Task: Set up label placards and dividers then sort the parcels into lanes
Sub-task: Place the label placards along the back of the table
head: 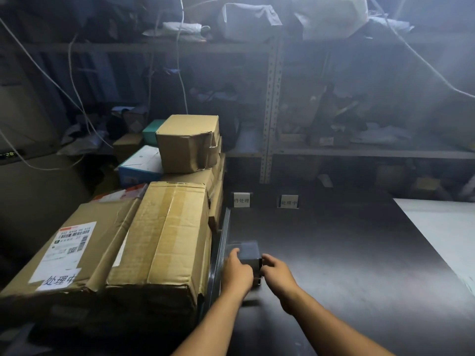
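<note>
**Dim stockroom, dark table, both hands on a small stand**

The dark table fills the near right. The left hand and right hand curl around a small placard stand from either side, low over the table's left part; it is blurred. Two labelled placards stand upright along the far edge. Thin dividers lean against the stacked cardboard parcels on the left. A white sheet covers the right corner. Cluttered metal shelving lines the back wall, with cables dangling.
</note>
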{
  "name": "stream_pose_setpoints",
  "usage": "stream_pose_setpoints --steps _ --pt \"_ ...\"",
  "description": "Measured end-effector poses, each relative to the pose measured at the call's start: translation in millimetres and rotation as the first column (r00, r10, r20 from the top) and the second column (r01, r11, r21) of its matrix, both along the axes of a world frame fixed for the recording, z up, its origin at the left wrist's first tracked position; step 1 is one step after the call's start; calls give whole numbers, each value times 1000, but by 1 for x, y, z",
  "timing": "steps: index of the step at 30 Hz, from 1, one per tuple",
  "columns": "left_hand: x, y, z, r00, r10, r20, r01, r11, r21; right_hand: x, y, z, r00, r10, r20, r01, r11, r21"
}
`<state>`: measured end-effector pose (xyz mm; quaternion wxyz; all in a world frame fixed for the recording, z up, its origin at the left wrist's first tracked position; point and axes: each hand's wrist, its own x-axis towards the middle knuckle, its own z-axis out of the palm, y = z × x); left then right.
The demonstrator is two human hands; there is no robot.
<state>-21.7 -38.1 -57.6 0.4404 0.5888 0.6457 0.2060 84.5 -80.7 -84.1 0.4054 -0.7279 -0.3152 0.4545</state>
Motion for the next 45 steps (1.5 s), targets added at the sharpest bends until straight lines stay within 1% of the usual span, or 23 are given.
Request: stream_pose_setpoints --steps 3,6,9,12,15,17,22,26,32,36,42,45 --pt "4 5 7 1000 -22 8 22 999 39 0 -1 19 998 -42 -47 45 997 62" --pt "9 10 18 998 -60 -29 64 989 133 6 3 31 992 -102 -78 111 987 114" --pt "17 15 29 972 -154 -177 194 951 240 15 8 39 993 -99 -61 107 982 153" --pt "33 19 39 915 -226 -335 323 907 270 29 14 48 987 -143 -67 153 973 170" --pt "55 22 48 864 -268 -426 405 873 273 46 18 58 973 -215 -84 227 960 163" --pt "73 24 53 843 -280 -458 438 853 284 60 20 63 960 -260 -100 274 948 162" --pt "129 28 68 825 -328 -459 489 823 290 109 24 72 935 -344 -84 354 918 179" --pt "183 37 71 808 -370 -458 533 791 301 166 32 77 912 -399 -89 409 887 215" --pt "270 54 64 786 -403 -470 572 762 304 257 47 71 905 -415 -98 426 876 225" --pt "325 61 51 785 -402 -472 562 783 267 313 56 58 907 -408 -101 420 885 199" --pt "376 75 22 833 -416 -365 498 851 166 370 71 27 932 -350 -98 361 921 149" --pt "397 84 1 847 -411 -338 469 876 110 394 80 4 946 -305 -106 316 943 105"
